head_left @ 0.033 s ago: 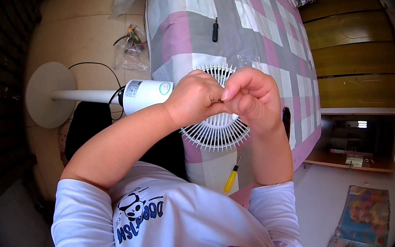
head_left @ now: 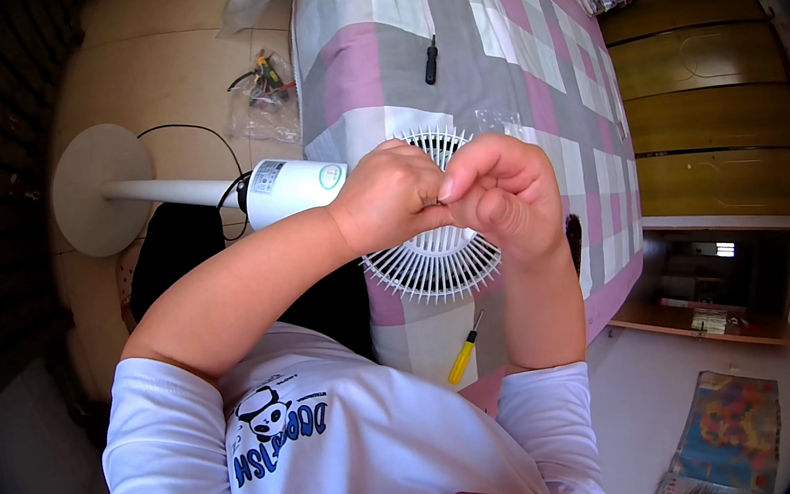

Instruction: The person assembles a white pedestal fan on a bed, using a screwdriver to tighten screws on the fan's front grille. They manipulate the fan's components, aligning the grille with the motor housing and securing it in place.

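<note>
Over a white fan grille [head_left: 431, 272] on the bed, my two hands meet fingertip to fingertip. My left hand [head_left: 396, 196] is closed, thumb and fingers pinched at the grille's middle. Bent fingers and thumb of my right hand [head_left: 509, 193] press in at the same spot; whatever small thing lies between them is hidden. Left of the grille, the fan's white motor housing [head_left: 296, 188] lies sideways, joined to a white pole [head_left: 175, 190] and a round base [head_left: 89, 189]. A yellow-handled screwdriver [head_left: 463, 357] rests on the bed nearer to me.
A black screwdriver [head_left: 431, 64] lies farther up the checked bedspread [head_left: 359, 60]. On the tiled floor at left is a clear plastic bag [head_left: 263, 99] with tools or wires. A black cord [head_left: 197, 129] loops beside the pole. Wooden drawers [head_left: 709, 112] stand at right.
</note>
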Tool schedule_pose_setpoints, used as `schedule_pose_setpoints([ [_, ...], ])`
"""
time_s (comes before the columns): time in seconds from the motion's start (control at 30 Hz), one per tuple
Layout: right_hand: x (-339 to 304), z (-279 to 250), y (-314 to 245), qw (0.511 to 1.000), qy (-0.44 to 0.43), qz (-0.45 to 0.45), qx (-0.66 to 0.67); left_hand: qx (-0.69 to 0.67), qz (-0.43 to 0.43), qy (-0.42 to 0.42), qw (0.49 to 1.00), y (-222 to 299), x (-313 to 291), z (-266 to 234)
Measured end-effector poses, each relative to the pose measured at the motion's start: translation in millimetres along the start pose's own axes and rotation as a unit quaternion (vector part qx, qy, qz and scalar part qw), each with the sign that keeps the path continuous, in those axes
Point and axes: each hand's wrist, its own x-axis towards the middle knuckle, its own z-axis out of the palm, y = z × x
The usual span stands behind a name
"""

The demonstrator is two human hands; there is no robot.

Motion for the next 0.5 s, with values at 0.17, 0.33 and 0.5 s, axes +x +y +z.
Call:
schedule_pose_setpoints([
  [0.17, 14, -22, 1, 0.976, -0.172, 0.077, 0.109, -0.148, -0.003, -0.074, 0.986, 3, 5, -10],
  [0.33, 8, -25, 10, 0.989, -0.105, 0.03, 0.102, -0.1, -0.046, -0.063, 0.992, -1, 4, -4],
  [0.5, -15, -22, 10, 0.999, -0.011, -0.025, -0.035, -0.053, -0.039, -0.042, 0.997, 1, 6, 0],
])
